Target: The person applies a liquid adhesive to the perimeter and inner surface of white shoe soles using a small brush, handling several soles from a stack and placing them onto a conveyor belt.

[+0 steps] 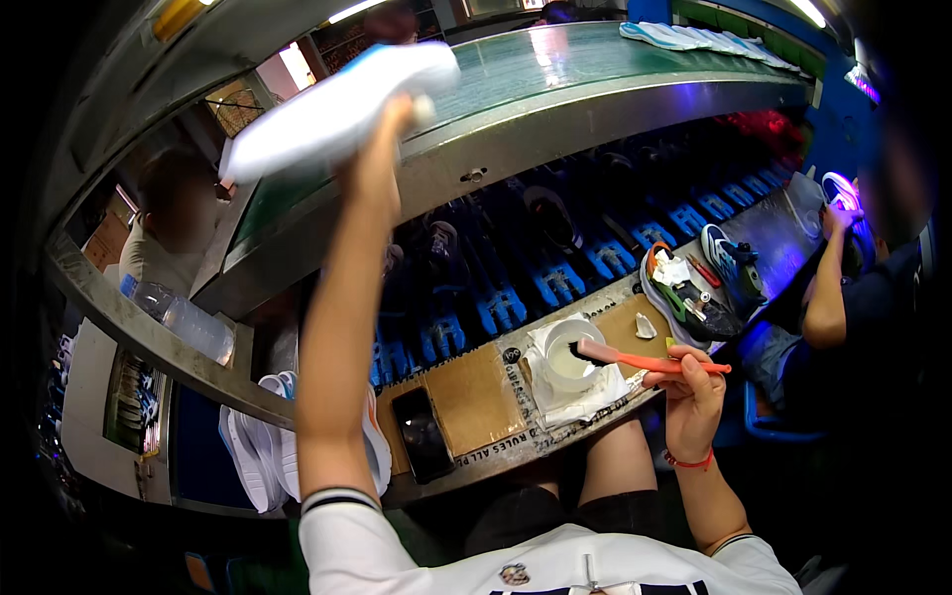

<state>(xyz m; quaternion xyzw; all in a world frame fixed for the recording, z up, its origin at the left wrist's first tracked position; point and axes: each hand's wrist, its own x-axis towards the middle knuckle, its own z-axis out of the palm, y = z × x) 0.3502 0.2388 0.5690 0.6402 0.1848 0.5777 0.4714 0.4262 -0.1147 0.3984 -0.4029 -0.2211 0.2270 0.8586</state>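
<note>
Your left hand [397, 119] is gripping the blurry white sole [332, 109] by the green belt [560, 58]. Your right hand [691, 399] is pinching the orange brush [643, 361] over the white cup [567, 380], so be minding drips. The sole is stretching lengthwise from low left to high right; its toe isn't showing clearly.

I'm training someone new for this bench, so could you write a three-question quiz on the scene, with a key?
1. The raised left hand holds: A) a bottle; B) a white shoe sole; C) a paper roll.
2. True or false: the black phone lies to the left of the white cup.
3. What does the right hand hold?

Key: 1. B; 2. True; 3. A brush with an orange-red handle, its head at the cup's opening.
</note>
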